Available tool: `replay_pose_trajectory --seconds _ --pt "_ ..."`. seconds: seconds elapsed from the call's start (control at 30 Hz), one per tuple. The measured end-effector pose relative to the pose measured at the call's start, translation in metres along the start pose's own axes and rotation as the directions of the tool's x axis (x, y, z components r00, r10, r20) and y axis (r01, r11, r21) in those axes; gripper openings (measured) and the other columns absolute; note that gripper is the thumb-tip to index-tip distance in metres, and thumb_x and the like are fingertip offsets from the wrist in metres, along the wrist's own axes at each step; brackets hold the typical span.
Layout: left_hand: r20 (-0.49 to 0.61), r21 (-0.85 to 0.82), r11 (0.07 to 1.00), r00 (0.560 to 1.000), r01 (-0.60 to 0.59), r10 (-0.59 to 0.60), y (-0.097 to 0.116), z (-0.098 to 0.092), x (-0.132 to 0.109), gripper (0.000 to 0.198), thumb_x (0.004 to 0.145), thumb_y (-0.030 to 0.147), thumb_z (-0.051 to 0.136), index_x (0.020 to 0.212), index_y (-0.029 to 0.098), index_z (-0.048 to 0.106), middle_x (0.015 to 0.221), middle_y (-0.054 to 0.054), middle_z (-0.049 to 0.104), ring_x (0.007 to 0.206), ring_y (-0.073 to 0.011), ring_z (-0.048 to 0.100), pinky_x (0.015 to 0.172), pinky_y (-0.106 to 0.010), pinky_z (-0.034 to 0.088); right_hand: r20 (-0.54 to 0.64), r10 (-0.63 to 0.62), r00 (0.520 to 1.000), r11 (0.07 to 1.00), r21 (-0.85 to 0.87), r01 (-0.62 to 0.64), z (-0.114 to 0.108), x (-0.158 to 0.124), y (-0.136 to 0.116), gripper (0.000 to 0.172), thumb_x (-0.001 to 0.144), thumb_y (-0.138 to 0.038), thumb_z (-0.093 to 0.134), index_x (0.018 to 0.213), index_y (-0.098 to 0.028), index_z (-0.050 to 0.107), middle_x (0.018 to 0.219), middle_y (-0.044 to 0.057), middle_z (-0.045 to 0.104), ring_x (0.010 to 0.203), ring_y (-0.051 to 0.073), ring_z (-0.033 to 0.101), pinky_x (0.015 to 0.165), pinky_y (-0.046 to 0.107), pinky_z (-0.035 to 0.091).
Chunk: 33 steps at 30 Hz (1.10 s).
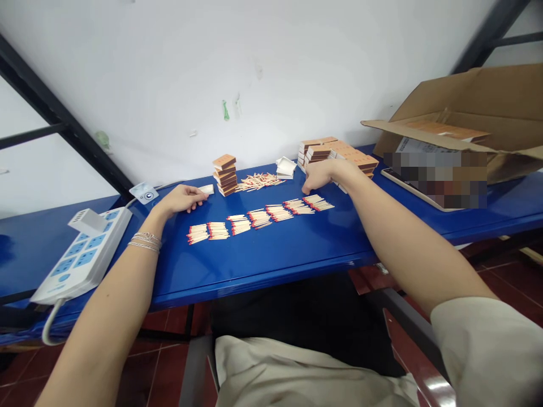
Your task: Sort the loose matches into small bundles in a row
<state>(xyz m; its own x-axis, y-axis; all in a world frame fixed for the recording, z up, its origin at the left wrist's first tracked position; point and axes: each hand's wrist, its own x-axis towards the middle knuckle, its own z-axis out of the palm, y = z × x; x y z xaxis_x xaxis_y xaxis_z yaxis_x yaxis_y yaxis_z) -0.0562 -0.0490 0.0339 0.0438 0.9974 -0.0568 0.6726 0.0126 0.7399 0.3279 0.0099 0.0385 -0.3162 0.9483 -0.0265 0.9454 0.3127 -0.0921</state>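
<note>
My left hand (183,199) is closed, its fingertips at the end of a small white matchbox tray (207,189) on the left of the table. My right hand (321,173) has its fingers curled down just in front of the stacked matchboxes (348,154); whatever lies under them is hidden. Between the hands runs a row of several small bundles of red-tipped matches (250,219). Behind that row lies a loose heap of matches (258,181). A short tower of matchboxes (225,174) rises at the heap's left, and white empty trays (285,168) are piled at its right.
A white power strip (91,254) with a plugged-in adapter lies on the left of the blue table (254,263). An open cardboard box (462,107) stands at the right, with a flat device (413,189), partly blurred, before it. The wall (271,73) closes off the back.
</note>
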Motion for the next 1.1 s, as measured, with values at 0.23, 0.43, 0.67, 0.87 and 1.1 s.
replay_pose_trajectory --seconds 0.23,0.43,0.67,0.87,1.1 --pt "0.002 0.011 1.000 1.000 0.006 -0.006 0.000 0.000 0.000 0.030 0.062 0.042 0.079 0.066 0.015 0.066 0.057 0.000 0.057 0.046 -0.0081 0.045 0.040 -0.021 0.034 -0.108 -0.099 0.989 0.982 0.152 0.115 0.016 0.007 -0.025 0.021 0.072 -0.021 0.068 0.091 -0.016 0.073 0.084 0.005 0.072 0.076 0.018 0.065 0.070 0.026 0.047" --pt "-0.003 0.018 1.000 1.000 0.004 -0.004 0.001 0.000 -0.001 0.032 0.061 0.043 0.080 0.066 0.015 0.066 0.057 0.000 0.057 0.046 -0.0084 0.045 0.040 -0.021 0.035 -0.233 -0.120 0.965 0.984 0.098 0.146 0.038 0.022 -0.035 0.020 0.076 -0.018 0.063 0.093 -0.014 0.072 0.090 0.010 0.073 0.085 0.022 0.066 0.076 0.028 0.047" --pt "-0.004 0.009 1.000 1.000 -0.006 0.006 -0.001 -0.001 0.001 0.031 0.059 0.043 0.081 0.065 0.015 0.067 0.054 0.000 0.056 0.045 -0.0086 0.045 0.040 -0.021 0.034 -0.157 -0.124 0.980 0.991 0.023 0.129 0.033 0.020 -0.034 0.017 0.080 -0.018 0.058 0.087 -0.014 0.073 0.092 0.012 0.074 0.085 0.023 0.066 0.073 0.028 0.046" --pt "-0.007 0.002 1.000 1.000 -0.002 0.002 0.000 0.000 0.000 0.030 0.060 0.041 0.081 0.064 0.015 0.067 0.056 0.000 0.057 0.046 -0.0083 0.045 0.040 -0.021 0.035 -0.080 -0.109 0.991 0.994 -0.028 0.107 0.028 0.012 -0.040 0.021 0.082 -0.019 0.054 0.086 -0.011 0.073 0.091 0.015 0.073 0.083 0.023 0.066 0.071 0.027 0.045" --pt "-0.006 0.003 1.000 1.000 0.003 -0.003 0.003 0.000 -0.002 0.029 0.060 0.040 0.080 0.064 0.015 0.066 0.055 0.000 0.056 0.046 -0.0086 0.045 0.040 -0.021 0.035 -0.128 -0.083 0.988 0.996 0.025 0.087 0.033 0.017 -0.039 0.023 0.084 -0.026 0.058 0.099 -0.016 0.071 0.102 0.011 0.072 0.096 0.024 0.065 0.081 0.028 0.047"
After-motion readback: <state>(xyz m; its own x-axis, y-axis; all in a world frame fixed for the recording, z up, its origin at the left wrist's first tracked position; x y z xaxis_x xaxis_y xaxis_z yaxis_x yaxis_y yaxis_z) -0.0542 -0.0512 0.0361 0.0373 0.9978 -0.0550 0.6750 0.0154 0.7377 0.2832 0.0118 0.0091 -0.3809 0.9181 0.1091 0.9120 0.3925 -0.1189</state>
